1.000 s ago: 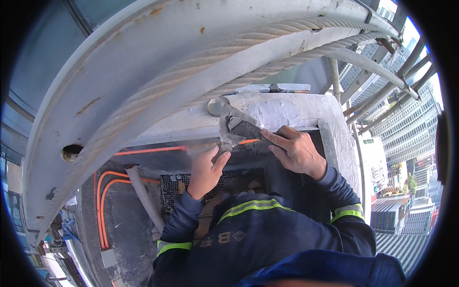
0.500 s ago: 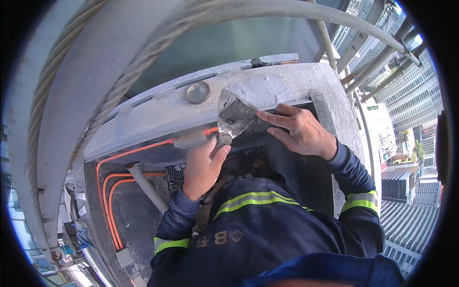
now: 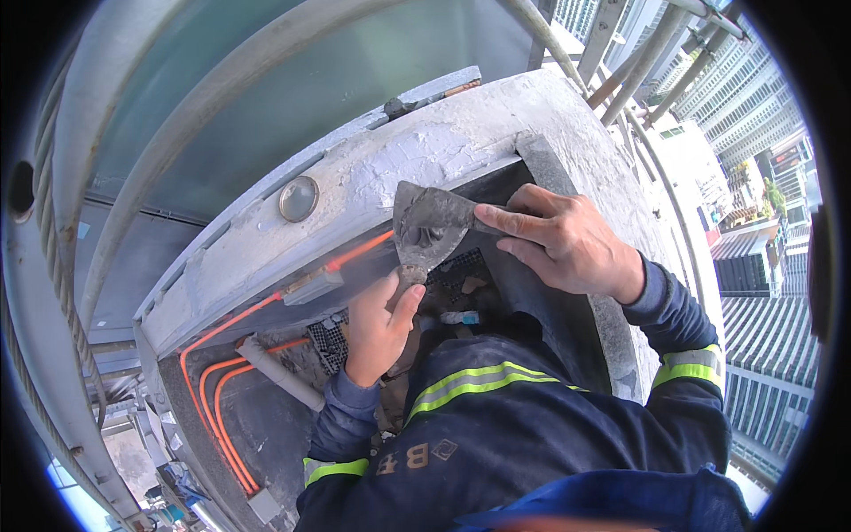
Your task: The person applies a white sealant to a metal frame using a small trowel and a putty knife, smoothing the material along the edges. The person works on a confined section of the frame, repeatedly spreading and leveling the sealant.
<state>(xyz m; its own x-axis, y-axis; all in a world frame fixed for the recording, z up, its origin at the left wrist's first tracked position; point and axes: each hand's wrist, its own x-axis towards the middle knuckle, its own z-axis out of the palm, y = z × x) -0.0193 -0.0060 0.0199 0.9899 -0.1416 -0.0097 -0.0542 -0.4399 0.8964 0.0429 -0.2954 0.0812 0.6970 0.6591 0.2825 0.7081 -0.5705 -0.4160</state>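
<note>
My right hand (image 3: 576, 241) is closed on a putty knife (image 3: 434, 222), its index finger stretched along the handle end. The metal blade points left, with a grey lump of mortar (image 3: 429, 236) smeared on its face. At the blade's lower corner, my left hand (image 3: 377, 326) pinches a small grey-brown piece (image 3: 411, 273) between thumb and forefinger. It seems to touch the blade; what it is made of cannot be made out. Just beyond the knife lies a pale ledge with a rough patch of white plaster (image 3: 412, 164).
A round glass-topped fitting (image 3: 299, 199) sits in the ledge. Orange conduits (image 3: 206, 390) and a grey pipe (image 3: 279, 371) run inside the recess below my hands. Metal tubes (image 3: 191, 115) cross at the upper left. On the right, a sheer drop opens toward tall buildings (image 3: 771, 355).
My view has turned, so the ledge and its round fitting sit further left. The blade has tilted and shows more of its mortar-covered face. Both hands keep their grips.
</note>
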